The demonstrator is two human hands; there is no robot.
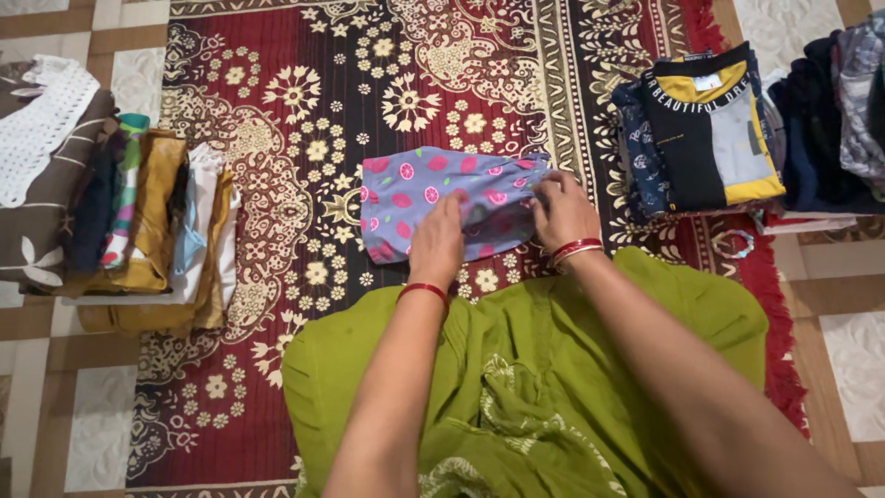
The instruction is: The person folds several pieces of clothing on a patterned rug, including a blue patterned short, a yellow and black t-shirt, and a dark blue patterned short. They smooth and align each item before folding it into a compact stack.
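Observation:
A small lilac garment (424,189) with pink fruit prints lies folded on the patterned maroon rug (304,101) just in front of my knees. My left hand (439,242) presses down on its near edge at the middle. My right hand (562,210) grips the garment's right end, fingers curled over the cloth. Red bangles circle both wrists. A green dress covers my lap (525,378) below the hands.
A stack of folded clothes (147,221) in mustard, white and brown lies at the left. At the right sits another pile topped by a black, yellow and grey shirt (710,129), with dark folded clothes (830,120) beyond. Tiled floor surrounds the rug.

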